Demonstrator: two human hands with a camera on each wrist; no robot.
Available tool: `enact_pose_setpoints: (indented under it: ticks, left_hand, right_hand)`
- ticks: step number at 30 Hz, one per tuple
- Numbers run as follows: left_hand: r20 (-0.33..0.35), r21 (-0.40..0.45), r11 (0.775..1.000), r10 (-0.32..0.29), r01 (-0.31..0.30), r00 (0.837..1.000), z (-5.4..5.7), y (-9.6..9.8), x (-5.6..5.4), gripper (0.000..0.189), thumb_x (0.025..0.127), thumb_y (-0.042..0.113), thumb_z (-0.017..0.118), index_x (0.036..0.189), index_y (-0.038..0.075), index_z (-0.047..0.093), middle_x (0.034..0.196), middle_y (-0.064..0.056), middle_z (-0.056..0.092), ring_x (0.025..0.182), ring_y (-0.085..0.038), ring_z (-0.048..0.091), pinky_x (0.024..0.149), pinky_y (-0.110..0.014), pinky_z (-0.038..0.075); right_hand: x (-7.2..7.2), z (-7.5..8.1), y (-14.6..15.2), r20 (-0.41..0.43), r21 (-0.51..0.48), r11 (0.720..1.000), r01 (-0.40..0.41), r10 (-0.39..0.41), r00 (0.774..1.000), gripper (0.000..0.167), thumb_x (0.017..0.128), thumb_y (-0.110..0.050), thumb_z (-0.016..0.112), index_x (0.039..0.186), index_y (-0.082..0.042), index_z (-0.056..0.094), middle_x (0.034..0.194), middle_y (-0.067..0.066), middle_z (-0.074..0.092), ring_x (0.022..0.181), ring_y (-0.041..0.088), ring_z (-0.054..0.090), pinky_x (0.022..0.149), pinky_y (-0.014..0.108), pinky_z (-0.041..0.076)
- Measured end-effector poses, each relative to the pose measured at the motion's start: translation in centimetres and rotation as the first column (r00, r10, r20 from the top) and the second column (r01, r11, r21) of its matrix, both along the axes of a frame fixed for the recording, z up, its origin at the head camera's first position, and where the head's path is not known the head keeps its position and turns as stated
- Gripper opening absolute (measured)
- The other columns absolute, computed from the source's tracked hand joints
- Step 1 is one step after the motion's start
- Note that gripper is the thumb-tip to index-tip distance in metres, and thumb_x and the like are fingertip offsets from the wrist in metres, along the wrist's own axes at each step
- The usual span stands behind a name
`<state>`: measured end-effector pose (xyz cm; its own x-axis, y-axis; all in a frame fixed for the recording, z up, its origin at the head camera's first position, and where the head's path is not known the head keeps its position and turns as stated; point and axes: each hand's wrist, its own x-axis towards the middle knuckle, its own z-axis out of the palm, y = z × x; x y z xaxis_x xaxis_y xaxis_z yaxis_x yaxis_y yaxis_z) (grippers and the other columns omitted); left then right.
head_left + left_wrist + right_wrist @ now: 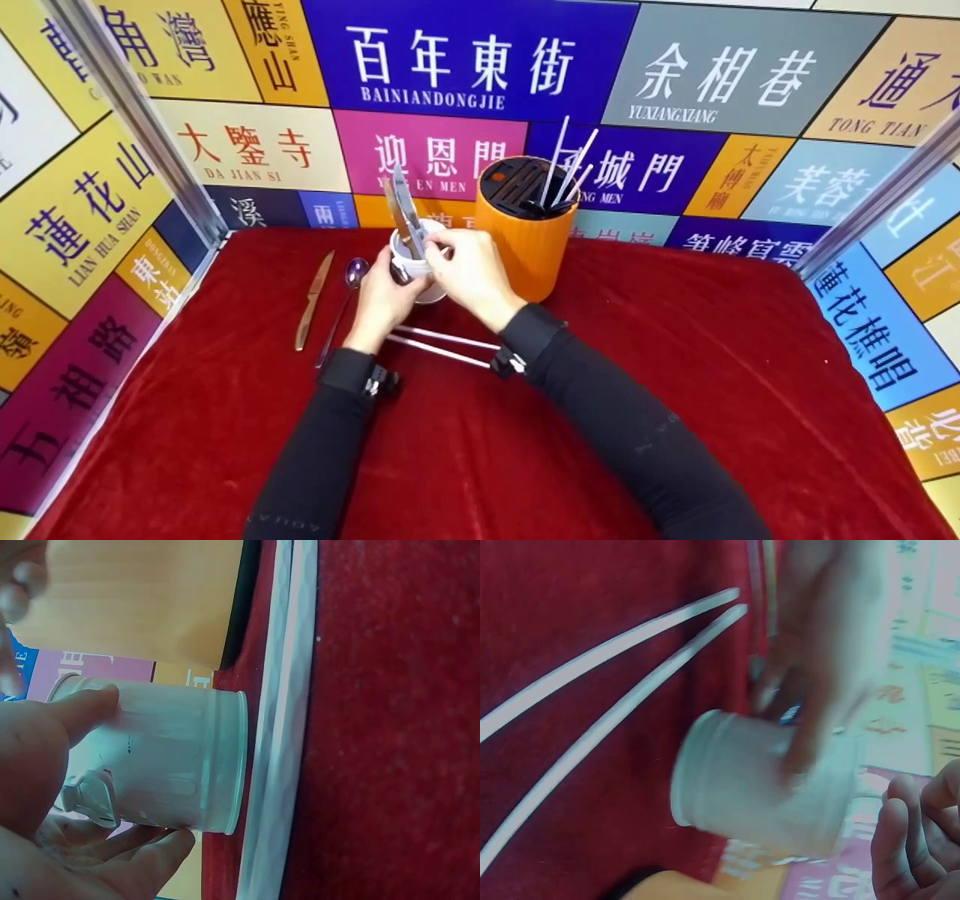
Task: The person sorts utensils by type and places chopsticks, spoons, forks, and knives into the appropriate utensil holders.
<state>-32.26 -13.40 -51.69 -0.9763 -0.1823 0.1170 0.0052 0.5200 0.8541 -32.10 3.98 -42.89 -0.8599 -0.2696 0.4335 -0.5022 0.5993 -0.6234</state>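
Note:
My left hand [386, 296] grips a white cup [165, 757] from the side, thumb on one face and fingers on the other; a small clasp shows on its wall. Out of the cup's mouth stick knives [405, 199], blades up. At the rim my right hand [472, 270] pinches one silver knife low down between thumb and curled fingers; the pinch itself is partly hidden. In the right wrist view, the curled fingers [907, 832] are beside the cup's mouth. Just below the cup, two white chopsticks [442, 351] lie on the red cloth [480, 450].
Behind my right hand stands an orange knife block [521, 255] with a black slotted top, holding several pale sticks [559, 169]. To the left lie a knife [311, 304] and a dark spoon [345, 304]. Printed panels [427, 56] wall in the back and sides.

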Motion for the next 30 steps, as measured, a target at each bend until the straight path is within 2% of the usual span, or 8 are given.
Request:
enact_pose_setpoints:
  ticks: [6, 9, 12, 18, 22, 25, 28, 30]
  left_hand:
    - [-0.022, 0.025, 1.000, -0.017, 0.018, 1.000, 0.1, 0.2, 0.3, 0.090, 0.090, 0.038, 0.088, 0.164, 0.007, 0.047, 0.155, -0.019, 0.065, 0.143, -0.037, 0.063, 0.126, -0.050, 0.046]
    - [-0.015, 0.023, 1.000, -0.016, 0.016, 1.000, 0.2, 0.3, 0.4, 0.090, 0.090, 0.037, 0.088, 0.165, 0.008, 0.046, 0.157, -0.019, 0.064, 0.144, -0.037, 0.062, 0.127, -0.050, 0.046]
    - [-0.010, 0.023, 1.000, -0.012, 0.013, 1.000, 0.2, 0.2, 0.4, 0.091, 0.091, 0.037, 0.087, 0.166, 0.008, 0.045, 0.157, -0.019, 0.063, 0.144, -0.037, 0.062, 0.128, -0.050, 0.045]
    - [-0.002, 0.025, 1.000, -0.008, 0.008, 1.000, 0.3, 0.0, 0.5, 0.091, 0.091, 0.038, 0.087, 0.166, 0.009, 0.044, 0.158, -0.018, 0.063, 0.145, -0.037, 0.061, 0.128, -0.050, 0.045]
    - [0.005, 0.022, 1.000, -0.009, 0.009, 1.000, 0.2, 0.0, 0.5, 0.091, 0.091, 0.039, 0.087, 0.166, 0.009, 0.045, 0.158, -0.018, 0.063, 0.145, -0.038, 0.061, 0.128, -0.051, 0.045]
    - [0.000, 0.021, 1.000, -0.008, 0.008, 1.000, 0.2, 0.0, 0.4, 0.091, 0.091, 0.039, 0.087, 0.165, 0.008, 0.045, 0.158, -0.018, 0.063, 0.144, -0.038, 0.061, 0.128, -0.051, 0.045]
    - [-0.009, 0.023, 1.000, -0.009, 0.010, 1.000, 0.1, 0.0, 0.4, 0.092, 0.090, 0.039, 0.087, 0.165, 0.008, 0.045, 0.157, -0.019, 0.063, 0.144, -0.038, 0.062, 0.128, -0.051, 0.045]
    - [-0.008, 0.021, 1.000, -0.008, 0.008, 1.000, 0.0, 0.1, 0.4, 0.092, 0.091, 0.039, 0.087, 0.166, 0.007, 0.045, 0.158, -0.018, 0.063, 0.144, -0.038, 0.062, 0.128, -0.051, 0.045]
  right_hand:
    - [3.1, 3.1, 2.6, -0.048, -0.185, 0.978, -0.092, 0.084, 0.995, 0.022, 0.105, -0.021, 0.073, 0.122, -0.016, 0.087, 0.107, 0.003, 0.087, 0.057, 0.010, 0.065, 0.055, 0.027, 0.054]
    - [5.0, 5.0, 4.6, -0.053, -0.314, 0.940, -0.138, 0.127, 0.990, 0.019, 0.106, -0.019, 0.074, 0.118, -0.014, 0.087, 0.098, 0.004, 0.086, 0.050, 0.015, 0.068, 0.048, 0.030, 0.056]
    - [6.3, 6.8, 6.6, -0.082, -0.400, 0.901, -0.167, 0.146, 0.986, 0.017, 0.106, -0.018, 0.074, 0.115, -0.013, 0.087, 0.093, 0.007, 0.085, 0.051, 0.024, 0.068, 0.050, 0.032, 0.058]
    - [6.7, 9.0, 10.9, -0.171, -0.527, 0.824, -0.207, 0.136, 0.976, 0.016, 0.106, -0.012, 0.073, 0.115, -0.006, 0.085, 0.090, 0.011, 0.083, 0.054, 0.029, 0.067, 0.050, 0.035, 0.059]
    - [6.0, 9.1, 13.3, -0.226, -0.622, 0.764, -0.174, 0.038, 0.973, 0.017, 0.106, -0.010, 0.073, 0.114, 0.002, 0.083, 0.090, 0.014, 0.083, 0.057, 0.024, 0.070, 0.050, 0.034, 0.058]
    - [5.1, 8.3, 14.6, -0.226, -0.738, 0.666, -0.108, -0.092, 0.970, 0.019, 0.106, -0.007, 0.071, 0.117, 0.006, 0.080, 0.094, 0.019, 0.081, 0.061, 0.024, 0.071, 0.052, 0.033, 0.059]
    - [4.1, 6.5, 15.5, -0.191, -0.816, 0.576, -0.046, -0.193, 0.962, 0.028, 0.107, -0.006, 0.069, 0.133, 0.005, 0.072, 0.112, 0.022, 0.079, 0.077, 0.027, 0.073, 0.061, 0.032, 0.063]
    - [3.2, 4.8, 16.0, -0.156, -0.829, 0.559, -0.019, -0.198, 0.968, 0.042, 0.107, -0.007, 0.070, 0.147, 0.001, 0.063, 0.130, 0.021, 0.074, 0.096, 0.032, 0.073, 0.075, 0.033, 0.065]
